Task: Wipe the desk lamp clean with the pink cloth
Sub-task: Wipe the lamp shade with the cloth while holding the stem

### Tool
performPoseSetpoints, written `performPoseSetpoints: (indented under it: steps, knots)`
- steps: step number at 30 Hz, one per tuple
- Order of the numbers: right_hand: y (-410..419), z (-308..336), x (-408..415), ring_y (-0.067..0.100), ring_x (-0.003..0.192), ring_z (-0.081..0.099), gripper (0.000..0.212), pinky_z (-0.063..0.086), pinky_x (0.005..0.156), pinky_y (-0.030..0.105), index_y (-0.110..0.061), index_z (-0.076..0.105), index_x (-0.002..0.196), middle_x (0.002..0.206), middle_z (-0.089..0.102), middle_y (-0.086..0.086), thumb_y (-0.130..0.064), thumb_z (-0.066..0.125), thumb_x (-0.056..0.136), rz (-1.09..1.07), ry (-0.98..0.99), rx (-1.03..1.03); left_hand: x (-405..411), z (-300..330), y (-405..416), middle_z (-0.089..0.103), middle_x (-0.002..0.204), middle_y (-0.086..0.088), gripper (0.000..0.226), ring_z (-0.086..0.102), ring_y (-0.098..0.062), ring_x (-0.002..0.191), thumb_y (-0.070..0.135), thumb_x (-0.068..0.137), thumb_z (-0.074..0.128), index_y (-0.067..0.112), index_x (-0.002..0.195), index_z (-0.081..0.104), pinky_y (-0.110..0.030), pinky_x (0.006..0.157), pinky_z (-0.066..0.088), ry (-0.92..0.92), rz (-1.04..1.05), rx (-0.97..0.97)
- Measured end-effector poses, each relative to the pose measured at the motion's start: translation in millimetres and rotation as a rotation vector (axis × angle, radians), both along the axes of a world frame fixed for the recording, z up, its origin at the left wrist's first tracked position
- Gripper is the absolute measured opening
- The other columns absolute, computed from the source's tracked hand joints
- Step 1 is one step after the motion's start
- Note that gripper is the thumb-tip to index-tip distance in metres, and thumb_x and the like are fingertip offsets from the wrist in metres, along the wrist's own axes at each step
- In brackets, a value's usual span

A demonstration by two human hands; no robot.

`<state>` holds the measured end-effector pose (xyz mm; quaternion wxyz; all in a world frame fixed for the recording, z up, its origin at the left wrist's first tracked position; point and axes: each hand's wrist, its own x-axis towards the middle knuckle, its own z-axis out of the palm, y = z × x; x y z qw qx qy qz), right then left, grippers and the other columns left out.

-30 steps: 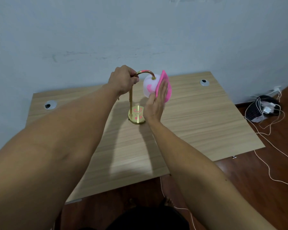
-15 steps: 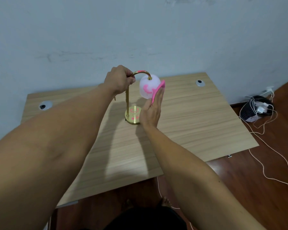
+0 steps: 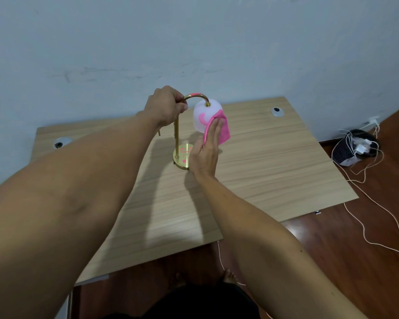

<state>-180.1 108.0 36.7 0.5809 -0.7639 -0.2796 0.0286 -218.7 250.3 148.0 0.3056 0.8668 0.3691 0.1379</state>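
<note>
The lamp (image 3: 177,134) stands upright near the middle of the desk (image 3: 274,169), its round brass base (image 3: 182,157) flat on the wood and its thin stem rising to a curved neck that arches over to a white shade (image 3: 205,116). The left hand (image 3: 166,107) is closed in a fist around the top of the stem, just where the neck begins to bend. The right hand (image 3: 205,150) is laid flat with fingers stretched out together, pressing the cloth (image 3: 221,130) against the lower right side of the shade; it is not curled around the fabric. Pink marks show on the shade, the neck and the base. Off to the right, on the dark floor, white cables (image 3: 364,180) trail around a black basket (image 3: 345,150).
</note>
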Motion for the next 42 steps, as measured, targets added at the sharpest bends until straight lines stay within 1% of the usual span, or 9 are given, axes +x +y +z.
performPoseSetpoints:
  steps: [4,7,12,18,25,29,34,37,42]
  knots:
    - [5,-1,7,0.032,0.160,0.005,0.069,0.021,0.127,0.056,-0.005,0.021,0.162,0.172,0.015,0.012,-0.018,0.030,0.095,0.076,-0.170,-0.078,-1,0,1,0.075,0.088,-0.002,0.012,0.070,-0.026,0.090,0.028,0.092,0.069,0.024,0.085,0.078,-0.040,0.085,0.059,-0.003,0.003,-0.014]
    - [-2,-11,7,0.028,0.161,0.006,0.070,0.029,0.124,0.054,-0.007,0.017,0.163,0.173,0.008,0.008,-0.014,0.034,0.095,0.080,-0.144,-0.081,-1,1,0,0.075,0.087,-0.004,0.014,0.070,-0.026,0.088,0.027,0.092,0.068,0.020,0.088,0.079,-0.037,0.081,0.057,-0.012,0.002,-0.008]
    - [-8,-13,-3,0.025,0.159,0.017,0.070,0.024,0.120,0.020,-0.004,0.022,0.162,0.173,0.012,0.009,-0.016,0.035,0.095,0.017,0.022,-0.070,-1,3,0,0.075,0.086,-0.006,0.014,0.070,-0.028,0.086,0.025,0.092,0.068,0.018,0.088,0.079,-0.035,0.079,0.056,-0.004,-0.002,-0.006]
    - [10,-3,3,0.033,0.160,0.012,0.066,0.027,0.124,0.056,0.000,0.022,0.160,0.171,0.014,0.017,-0.013,0.035,0.097,0.024,-0.111,-0.012,1,6,2,0.075,0.087,-0.005,0.012,0.071,-0.027,0.086,0.024,0.090,0.068,0.019,0.087,0.079,-0.044,0.085,0.060,0.029,-0.016,-0.001]
    - [0,-9,0,0.030,0.160,0.013,0.068,0.032,0.122,0.053,-0.003,0.018,0.162,0.172,0.011,0.014,-0.011,0.039,0.098,0.014,-0.081,-0.031,-1,6,2,0.075,0.086,-0.006,0.013,0.071,-0.029,0.085,0.024,0.091,0.067,0.019,0.086,0.078,-0.045,0.085,0.060,0.022,-0.023,0.006]
    - [12,11,16,0.031,0.160,0.011,0.066,0.013,0.131,0.046,0.000,0.024,0.161,0.170,0.019,0.015,-0.017,0.036,0.098,0.099,-0.350,-0.111,0,6,3,0.075,0.085,-0.005,0.013,0.071,-0.026,0.083,0.025,0.091,0.068,0.020,0.084,0.078,-0.045,0.083,0.061,0.023,-0.029,0.008]
    - [-8,-17,29,0.030,0.160,0.014,0.072,0.008,0.131,0.049,-0.004,0.027,0.161,0.170,0.024,0.011,-0.023,0.041,0.093,0.172,-0.731,-0.415,0,6,2,0.074,0.085,-0.006,0.017,0.071,-0.030,0.084,0.024,0.091,0.068,0.025,0.075,0.072,-0.043,0.083,0.060,0.035,-0.046,0.009]
    - [-26,-27,40,0.031,0.160,0.013,0.072,0.009,0.131,0.049,-0.004,0.025,0.161,0.171,0.022,0.011,-0.021,0.043,0.094,0.211,-0.783,-0.435,0,5,5,0.073,0.084,-0.004,0.021,0.071,-0.029,0.082,0.025,0.090,0.068,0.029,0.069,0.068,-0.045,0.085,0.061,0.041,-0.039,0.006]
    - [-9,6,59,0.035,0.158,0.018,0.069,0.012,0.130,0.050,0.001,0.028,0.159,0.169,0.026,0.015,-0.022,0.038,0.094,0.276,-0.792,-0.410,1,9,5,0.075,0.087,-0.003,0.010,0.072,-0.025,0.086,0.026,0.093,0.069,0.024,0.085,0.076,-0.045,0.088,0.060,0.046,-0.063,0.003]
